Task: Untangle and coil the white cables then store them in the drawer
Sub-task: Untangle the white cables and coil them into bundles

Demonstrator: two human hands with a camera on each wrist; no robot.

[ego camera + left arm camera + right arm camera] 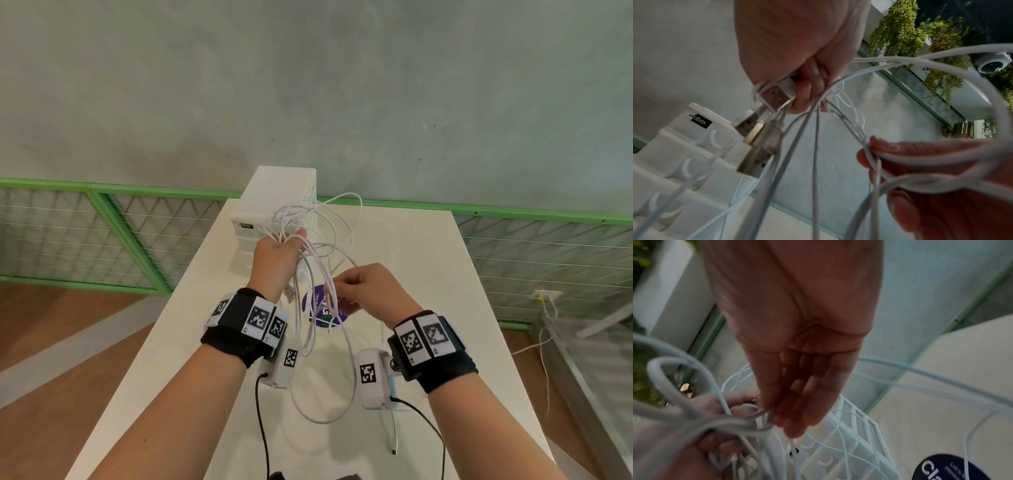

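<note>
A tangle of white cables (320, 260) hangs above the white table (445, 274). My left hand (291, 240) is raised in front of the white drawer unit (274, 202) and grips the top of the bundle. In the left wrist view its fingers (803, 91) clamp the strands along with several USB plugs (774, 97). My right hand (337, 287) is lower and to the right, pinching a few strands (873, 155) between thumb and fingers. Long loops droop toward the table (322, 419). The drawers (840, 449) all appear closed.
A round purple sticker (325, 310) lies on the table under the cables. One loose cable end with a small plug (394, 450) rests near the front right. Green mesh railing (102, 236) runs behind the table; black camera leads (262, 428) hang from both wrists.
</note>
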